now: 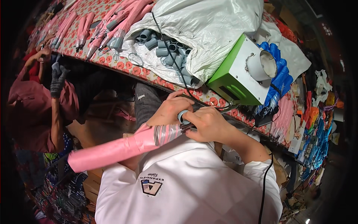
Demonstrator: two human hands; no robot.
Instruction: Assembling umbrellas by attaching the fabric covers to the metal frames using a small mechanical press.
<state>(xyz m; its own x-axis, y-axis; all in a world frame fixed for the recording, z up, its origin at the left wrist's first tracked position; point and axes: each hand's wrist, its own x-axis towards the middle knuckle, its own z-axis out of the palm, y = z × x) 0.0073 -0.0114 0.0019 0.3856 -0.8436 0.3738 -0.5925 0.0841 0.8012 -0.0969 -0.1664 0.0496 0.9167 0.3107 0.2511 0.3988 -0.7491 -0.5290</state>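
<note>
Tbl (pixel 128 68) w/ red-floral cover (pixel 104 59), well-lit ctr, dim bkgd

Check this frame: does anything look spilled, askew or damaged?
Nothing looks clearly damaged. Slightly untidy, though: grey plastic pieces lie in a loose heap at the open mouth of a white sack, and a black cord runs across them.

We see left hand (pixel 172 111) and right hand (pixel 209 123) at a grey tube (pixel 181 117); the pink umbrella (pixel 115 150) is at eight o'clock, more tubes (pixel 163 51) at twelve.
</note>
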